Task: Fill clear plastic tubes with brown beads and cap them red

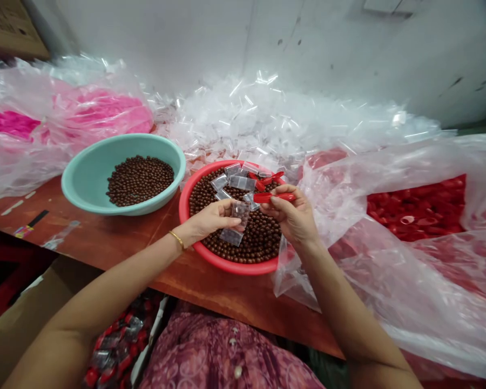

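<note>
My left hand [211,220] pinches a small clear plastic bag [237,221] above a red bowl [210,254] full of small brown beads [259,237]. My right hand [294,213] is closed on a slim red plastic piece [273,197], its tip close to the bag's mouth. A few empty clear bags [237,181] and more red pieces [267,179] lie on the beads at the bowl's far side.
A teal bowl [85,178] with brown beads stands to the left on the brown table [117,243]. Big plastic sacks hold red pieces [421,208] at the right and pink ones [101,111] at the left. A heap of clear bags [275,121] lies behind. Packed bags [113,346] sit below.
</note>
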`<state>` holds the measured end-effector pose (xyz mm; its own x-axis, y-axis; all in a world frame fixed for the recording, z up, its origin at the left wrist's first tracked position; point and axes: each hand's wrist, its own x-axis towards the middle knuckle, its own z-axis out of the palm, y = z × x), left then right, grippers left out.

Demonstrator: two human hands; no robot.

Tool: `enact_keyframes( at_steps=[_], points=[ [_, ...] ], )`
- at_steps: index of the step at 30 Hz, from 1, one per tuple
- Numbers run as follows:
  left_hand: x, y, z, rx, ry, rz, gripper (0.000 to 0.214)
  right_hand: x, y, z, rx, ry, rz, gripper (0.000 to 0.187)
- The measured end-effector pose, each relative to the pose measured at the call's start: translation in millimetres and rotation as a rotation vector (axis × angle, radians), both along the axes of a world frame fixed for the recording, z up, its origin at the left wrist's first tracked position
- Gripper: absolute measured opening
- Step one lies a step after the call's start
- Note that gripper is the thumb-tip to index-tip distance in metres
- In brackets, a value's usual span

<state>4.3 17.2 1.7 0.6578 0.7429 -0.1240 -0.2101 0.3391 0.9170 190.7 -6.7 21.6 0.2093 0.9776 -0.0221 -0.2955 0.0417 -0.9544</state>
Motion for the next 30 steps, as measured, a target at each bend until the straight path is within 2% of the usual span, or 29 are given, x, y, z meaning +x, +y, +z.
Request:
enact_keyframes(
  at_steps=[4, 7, 10, 13, 16, 20, 24, 26, 30],
  points=[
    [0.0, -5.0, -2.6, 0.072, 0.002, 0.148, 0.037, -6.4, -5.0, -10.8, 0.036, -0.281, 0.002, 0.027],
    [0.4, -5.6, -2.6, 0.193, 0.046, 0.235, 0.035, -3.4, -9.1, -19.8, 0.029, -0.458, 0.082, 0.025],
    [0.1, -6.9, -1.7, 0.209, 0.057, 0.223, 0.034, 1.5, -9.9, -29.3, -0.008, -0.489, 0.182, 0.026],
    [-0.1, -8.1, -3.6, 0.137, 0.107, 0.184, 0.031, 4.0, -8.6, -39.1, 0.044, -0.575, 0.138, 0.023],
    [-0.1, -8.0, -7.3, 0.119, 0.166, 0.229, 0.029, 2.6, -8.2, -43.9, 0.091, -0.714, 0.127, 0.021],
    [-1.0, -8.0, -8.2, 0.110, 0.138, 0.157, 0.032, -2.2, -6.8, -31.0, 0.211, -0.803, 0.175, 0.025],
    [-5.0, -8.3, -6.8, 0.082, 0.062, 0.038, 0.036, -4.1, -0.4, -4.8, 0.474, -0.979, 0.412, 0.026],
    [-7.1, -8.3, -6.9, 0.076, 0.032, 0.020, 0.038, -3.9, 2.6, 3.6, 0.535, -1.027, 0.483, 0.024],
    [-7.1, -9.3, -7.0, 0.076, 0.004, 0.049, 0.036, -4.1, 3.6, 4.0, 0.527, -0.974, 0.426, 0.018]
  ],
)
